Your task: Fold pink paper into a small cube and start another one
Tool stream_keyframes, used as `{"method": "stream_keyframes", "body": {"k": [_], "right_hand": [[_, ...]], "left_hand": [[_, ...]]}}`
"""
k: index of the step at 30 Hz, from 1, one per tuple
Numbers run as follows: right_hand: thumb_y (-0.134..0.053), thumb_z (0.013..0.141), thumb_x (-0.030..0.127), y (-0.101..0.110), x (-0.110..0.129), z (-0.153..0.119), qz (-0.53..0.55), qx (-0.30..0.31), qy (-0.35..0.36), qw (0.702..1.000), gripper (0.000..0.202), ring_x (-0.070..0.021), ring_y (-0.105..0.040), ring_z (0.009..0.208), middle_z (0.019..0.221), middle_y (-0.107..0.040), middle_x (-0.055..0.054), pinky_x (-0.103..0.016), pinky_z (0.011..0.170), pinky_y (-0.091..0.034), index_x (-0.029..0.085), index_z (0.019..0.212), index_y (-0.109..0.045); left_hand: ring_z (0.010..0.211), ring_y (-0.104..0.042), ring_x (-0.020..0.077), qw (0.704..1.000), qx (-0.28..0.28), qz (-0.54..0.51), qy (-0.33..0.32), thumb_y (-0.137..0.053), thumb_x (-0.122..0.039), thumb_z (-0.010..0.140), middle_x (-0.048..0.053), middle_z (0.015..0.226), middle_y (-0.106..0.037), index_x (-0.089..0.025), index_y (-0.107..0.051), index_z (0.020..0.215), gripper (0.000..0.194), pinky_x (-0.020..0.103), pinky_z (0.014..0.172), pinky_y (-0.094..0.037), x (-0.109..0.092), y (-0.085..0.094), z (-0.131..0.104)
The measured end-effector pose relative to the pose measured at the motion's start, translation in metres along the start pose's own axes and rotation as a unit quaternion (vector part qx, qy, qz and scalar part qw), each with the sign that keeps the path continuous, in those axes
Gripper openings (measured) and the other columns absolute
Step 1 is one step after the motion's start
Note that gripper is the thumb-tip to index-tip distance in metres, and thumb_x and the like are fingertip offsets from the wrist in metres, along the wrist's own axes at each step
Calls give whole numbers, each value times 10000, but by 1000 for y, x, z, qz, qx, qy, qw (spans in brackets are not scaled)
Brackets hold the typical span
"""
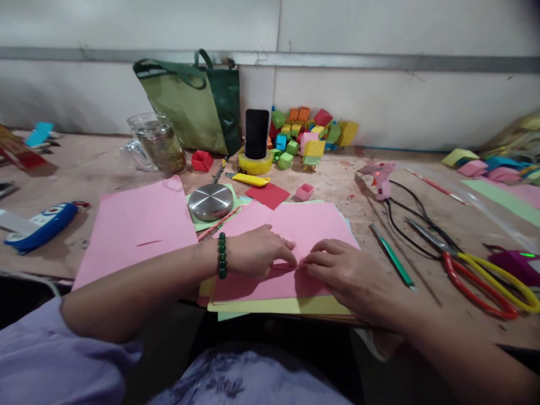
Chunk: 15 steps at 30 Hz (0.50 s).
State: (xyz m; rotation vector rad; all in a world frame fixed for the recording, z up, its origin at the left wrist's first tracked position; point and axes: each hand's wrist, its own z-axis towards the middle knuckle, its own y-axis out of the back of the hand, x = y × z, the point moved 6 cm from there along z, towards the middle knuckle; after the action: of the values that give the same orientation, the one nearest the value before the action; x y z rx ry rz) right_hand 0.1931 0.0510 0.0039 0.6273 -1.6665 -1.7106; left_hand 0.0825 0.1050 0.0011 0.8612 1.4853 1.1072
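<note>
A stack of pink paper lies at the table's front edge, with yellow and green sheets showing beneath. On top of it is a narrow folded pink paper strip, mostly covered by my fingers. My left hand, with a green bead bracelet at the wrist, presses and pinches the strip, index finger pointing right. From the other side, my right hand has its fingertips closed at the strip's right end, almost touching the left fingers. Another pink sheet with a short slit lies to the left.
Behind the paper are a round metal tin, a yellow cutter, a phone and folded paper cubes. At right lie a green pen-like tool, scissors and a pink glue gun. A glass mug stands back left.
</note>
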Motion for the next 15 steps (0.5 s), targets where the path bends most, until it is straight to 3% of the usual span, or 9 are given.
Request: {"method": "stream_keyframes", "body": {"k": [7,15], "right_hand": [[-455,829,50,-5,3,-1,-15,2,27,1000,275,-231,-542,946,936,-683,-109,-412,825,-483,122,982,-671],[-422,859,54,-6,2,-13,-12,-16,73,997,295,-227,-579,949,932,-673,-105,-413,827,-505,158,998,-660]], "left_hand": [[876,-603,199,999,9,37,-17,-447,-260,913,54,1047,-611,-272,-633,1076,248,418,866,-390,-5,-4,-4],[821,-592,189,998,-1,58,-31,-452,-242,903,53,972,-602,-270,-640,1052,241,416,874,-402,-5,-6,-5]]}}
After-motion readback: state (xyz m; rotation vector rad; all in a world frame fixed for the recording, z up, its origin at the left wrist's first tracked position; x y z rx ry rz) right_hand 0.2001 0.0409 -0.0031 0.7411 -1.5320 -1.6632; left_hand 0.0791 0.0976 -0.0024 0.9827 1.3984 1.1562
